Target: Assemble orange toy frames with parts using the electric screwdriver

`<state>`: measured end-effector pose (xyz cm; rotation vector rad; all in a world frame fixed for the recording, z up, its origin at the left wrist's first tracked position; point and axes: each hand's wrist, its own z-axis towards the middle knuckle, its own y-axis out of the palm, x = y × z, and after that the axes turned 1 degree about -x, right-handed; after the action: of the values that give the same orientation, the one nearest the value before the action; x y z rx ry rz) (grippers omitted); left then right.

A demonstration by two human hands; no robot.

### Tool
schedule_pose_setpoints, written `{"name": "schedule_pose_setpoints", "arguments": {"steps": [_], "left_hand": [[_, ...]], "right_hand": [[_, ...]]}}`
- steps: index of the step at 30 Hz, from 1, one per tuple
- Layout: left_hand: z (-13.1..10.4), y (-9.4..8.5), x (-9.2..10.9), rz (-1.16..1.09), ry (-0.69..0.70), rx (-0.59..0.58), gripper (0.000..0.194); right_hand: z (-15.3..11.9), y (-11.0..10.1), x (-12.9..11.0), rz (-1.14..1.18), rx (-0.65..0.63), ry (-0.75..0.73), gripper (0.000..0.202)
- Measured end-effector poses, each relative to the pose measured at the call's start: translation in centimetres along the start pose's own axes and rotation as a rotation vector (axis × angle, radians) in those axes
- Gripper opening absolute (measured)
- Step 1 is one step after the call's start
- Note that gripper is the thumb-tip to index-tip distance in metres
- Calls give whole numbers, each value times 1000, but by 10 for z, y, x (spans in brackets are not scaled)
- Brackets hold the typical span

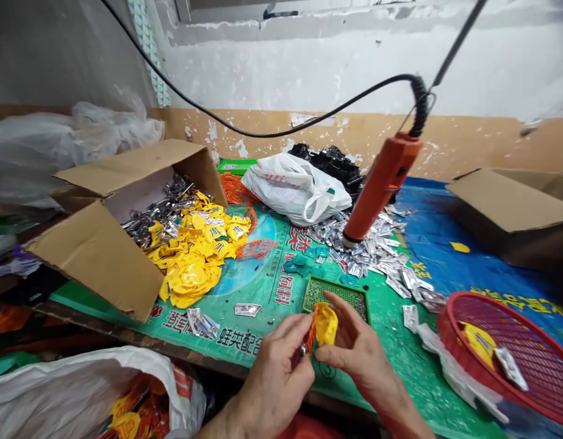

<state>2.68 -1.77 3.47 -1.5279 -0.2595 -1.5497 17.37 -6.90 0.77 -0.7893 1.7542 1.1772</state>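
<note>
My left hand (279, 375) is closed on an orange mesh-patterned piece (312, 332), with a small bit of metal showing at the fingertips. Close against it, my right hand (361, 353) pinches a curved yellow plastic piece (327, 324) between thumb and fingers. The two pieces nearly touch; whether they are joined I cannot tell. Just beyond the hands lies a green tray (318, 285) of tiny parts. An orange electric screwdriver (384, 183) hangs tip-down from a cord, above a heap of silvery metal pieces (372, 256).
An open carton (125, 256) on the left spills metal parts and yellow pieces (194, 262). A white bag (299, 189) lies behind. At right are a red basket (450, 323) and another carton (514, 201). A white sack (80, 378) of finished-looking coloured pieces sits below the table's front edge.
</note>
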Motion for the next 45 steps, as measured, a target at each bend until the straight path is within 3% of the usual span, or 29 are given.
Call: {"name": "schedule_pose_setpoints", "arguments": {"steps": [3, 6, 12, 26, 35, 45], "left_hand": [[-4, 0, -4, 210, 181, 34, 57], [-9, 1, -7, 457, 345, 28, 57], [-12, 4, -5, 694, 508, 9, 49], [-13, 8, -6, 830, 522, -13, 39], [-15, 10, -9, 797, 496, -51, 41], [-16, 8, -11, 791, 531, -75, 40]], "right_hand": [[-7, -7, 6, 124, 57, -31, 88], [-14, -11, 10, 136, 14, -26, 85], [-24, -11, 14, 110, -21, -90, 83], [-27, -12, 15, -5, -5, -135, 80], [-28, -13, 12, -102, -12, -185, 73], [-29, -11, 12, -85, 3, -140, 73]]}}
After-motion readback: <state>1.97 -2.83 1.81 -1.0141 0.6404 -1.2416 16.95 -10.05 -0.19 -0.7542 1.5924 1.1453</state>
